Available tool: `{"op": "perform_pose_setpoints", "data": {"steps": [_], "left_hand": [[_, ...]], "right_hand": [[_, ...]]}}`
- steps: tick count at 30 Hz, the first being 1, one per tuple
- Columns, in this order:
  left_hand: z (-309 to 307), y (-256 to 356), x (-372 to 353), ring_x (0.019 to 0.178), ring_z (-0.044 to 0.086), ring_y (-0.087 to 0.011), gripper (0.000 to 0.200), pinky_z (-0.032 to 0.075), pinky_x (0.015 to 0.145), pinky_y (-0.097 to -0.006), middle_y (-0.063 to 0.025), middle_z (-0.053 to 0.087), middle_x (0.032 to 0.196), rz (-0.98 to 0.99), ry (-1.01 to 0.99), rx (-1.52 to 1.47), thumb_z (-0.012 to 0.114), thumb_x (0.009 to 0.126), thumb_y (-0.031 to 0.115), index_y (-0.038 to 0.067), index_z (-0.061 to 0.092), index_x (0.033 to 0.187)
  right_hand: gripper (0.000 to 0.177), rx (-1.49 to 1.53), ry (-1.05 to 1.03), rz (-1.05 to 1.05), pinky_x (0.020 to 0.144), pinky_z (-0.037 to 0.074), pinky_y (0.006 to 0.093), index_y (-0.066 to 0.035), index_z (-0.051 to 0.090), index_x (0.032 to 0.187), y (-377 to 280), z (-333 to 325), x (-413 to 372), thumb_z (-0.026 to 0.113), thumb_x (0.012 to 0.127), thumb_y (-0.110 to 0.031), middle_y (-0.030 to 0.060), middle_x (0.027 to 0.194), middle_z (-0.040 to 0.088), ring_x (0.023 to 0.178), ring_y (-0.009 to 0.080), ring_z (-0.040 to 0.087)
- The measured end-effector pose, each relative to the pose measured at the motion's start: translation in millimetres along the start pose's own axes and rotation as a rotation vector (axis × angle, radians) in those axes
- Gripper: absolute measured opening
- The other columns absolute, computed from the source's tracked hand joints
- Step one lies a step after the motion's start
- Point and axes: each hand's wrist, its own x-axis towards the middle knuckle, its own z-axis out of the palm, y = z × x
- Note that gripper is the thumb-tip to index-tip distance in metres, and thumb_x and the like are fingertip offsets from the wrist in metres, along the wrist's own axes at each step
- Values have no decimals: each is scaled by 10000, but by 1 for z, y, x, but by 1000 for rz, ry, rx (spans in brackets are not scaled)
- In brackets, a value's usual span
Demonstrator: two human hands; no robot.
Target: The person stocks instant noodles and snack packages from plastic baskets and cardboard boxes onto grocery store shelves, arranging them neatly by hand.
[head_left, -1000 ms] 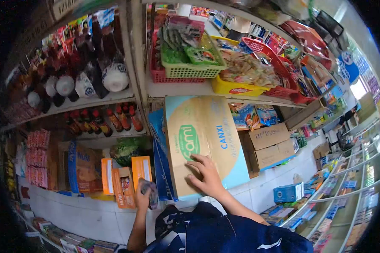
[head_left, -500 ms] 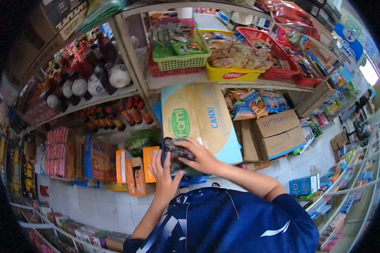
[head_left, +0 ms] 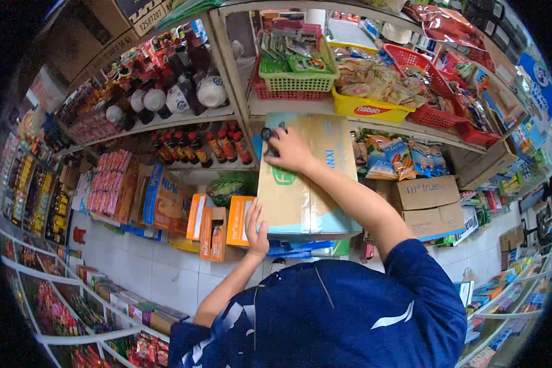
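Note:
A large brown and light-blue carton with green and blue print sits in front of the shelf. My right hand rests on its far left part, fingers closed over a dark, crumpled patterned cloth. The arm crosses the carton and hides part of the print. At the near left edge of the carton, my left hand lies against its side with fingers stretched. Just left of that hand stands an orange box.
Behind the carton, a shelf holds a green basket, a yellow tub of packets and a red basket. Bottles line the left shelves. A brown box stands to the right. Glass-fronted shelving curves along the near sides.
My right hand has slid the dark cloth from the carton's near left corner to its far left part. My left hand has moved down to the carton's near left edge. The view has shifted.

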Motion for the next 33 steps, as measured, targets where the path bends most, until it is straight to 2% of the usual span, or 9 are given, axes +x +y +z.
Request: {"op": "perform_pose_setpoints", "data": {"steps": [4,7,9,14,16,20,24,30,33], "left_hand": [[1,5,1,1210,330,-302,449,216,1021,-385,-169,385,1273,-32,-67,19,434,802,186,-9,421,1207],[-3,4,1,1212,329,-304,447,220,1018,-390,-164,395,1263,-44,-81,67,445,783,171,-9,439,1191],[-1,5,1,1195,356,-319,450,234,1013,-390,-164,415,1256,-21,-61,126,452,766,152,-15,448,1185],[26,7,-6,1172,405,-287,477,261,1005,-372,-177,443,1252,-150,146,-29,428,742,108,-55,431,1189],[39,11,-6,1190,388,-264,471,254,1012,-366,-181,448,1246,-274,408,-407,427,731,100,-63,449,1172],[13,17,0,1192,394,-279,473,256,1012,-367,-190,436,1259,-192,91,-35,451,748,145,-58,456,1175],[8,6,-3,1181,408,-286,467,286,995,-358,-201,456,1238,-171,65,43,448,746,166,-67,481,1150],[34,-5,-8,1143,441,-283,490,325,967,-350,-192,486,1201,-296,332,-261,405,725,179,-90,486,1126],[34,8,-1,1129,450,-274,476,311,976,-352,-180,497,1187,-284,242,-153,400,739,191,-82,495,1117]], "right_hand": [[230,262,-198,-121,777,418,393,-101,594,865,-66,-62,-65,638,684,-236,138,1018,512,919,325,467],[166,381,-151,-369,775,432,377,-105,600,820,-45,-70,-96,652,676,-170,76,932,551,890,308,496],[164,224,-226,-234,744,425,397,-118,606,835,3,-63,-78,602,674,-147,95,904,543,896,298,497],[196,-15,135,317,761,405,419,-106,647,829,131,-25,-24,560,653,-100,123,899,598,887,320,487],[203,-10,93,282,765,405,418,-105,647,835,100,-46,-26,557,653,-97,122,888,601,883,325,489],[148,330,-126,41,717,408,417,-71,628,791,18,-79,-78,543,671,-89,124,818,595,812,335,511],[204,497,-214,-241,752,422,397,-121,619,811,-30,-121,-146,618,609,-97,74,917,575,837,304,513],[132,149,-58,95,698,428,406,-90,607,752,88,-94,-95,564,628,-100,102,818,566,812,319,494],[171,84,113,283,721,427,414,-82,618,789,123,-78,-74,582,626,-118,111,832,570,835,334,493]]}}
